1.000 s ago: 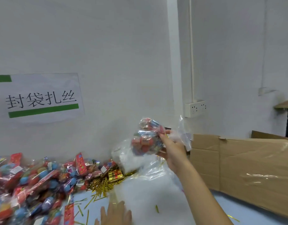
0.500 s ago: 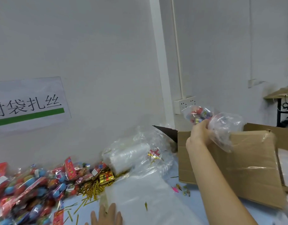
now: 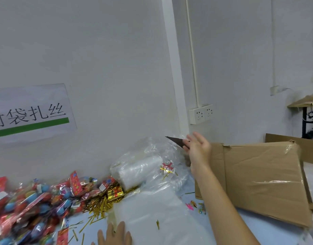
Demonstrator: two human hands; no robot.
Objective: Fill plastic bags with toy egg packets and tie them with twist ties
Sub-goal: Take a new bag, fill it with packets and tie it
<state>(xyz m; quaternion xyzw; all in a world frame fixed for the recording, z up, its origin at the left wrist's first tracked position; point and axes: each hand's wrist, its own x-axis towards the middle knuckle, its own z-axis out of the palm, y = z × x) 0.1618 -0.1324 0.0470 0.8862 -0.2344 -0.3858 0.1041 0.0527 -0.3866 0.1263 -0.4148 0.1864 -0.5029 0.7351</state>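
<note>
My right hand (image 3: 198,147) is raised beside the near corner of the cardboard box (image 3: 258,181), fingers spread and holding nothing. My left hand (image 3: 115,235) lies flat at the bottom edge on a stack of clear plastic bags (image 3: 152,214). A heap of red and blue toy egg packets (image 3: 34,204) covers the table at the left. Gold twist ties (image 3: 101,204) are scattered beside the heap. The filled bag is out of sight.
A roll of clear bags (image 3: 138,170) in loose plastic wrap sits against the wall. A paper sign (image 3: 30,114) with a green stripe hangs on the wall, and a power socket (image 3: 201,114) is above the box. A bench edge (image 3: 304,101) shows far right.
My right hand carried the filled bag rightward to the cardboard box and let it go; the hand is now empty with fingers spread. My left hand stayed on the bag stack.
</note>
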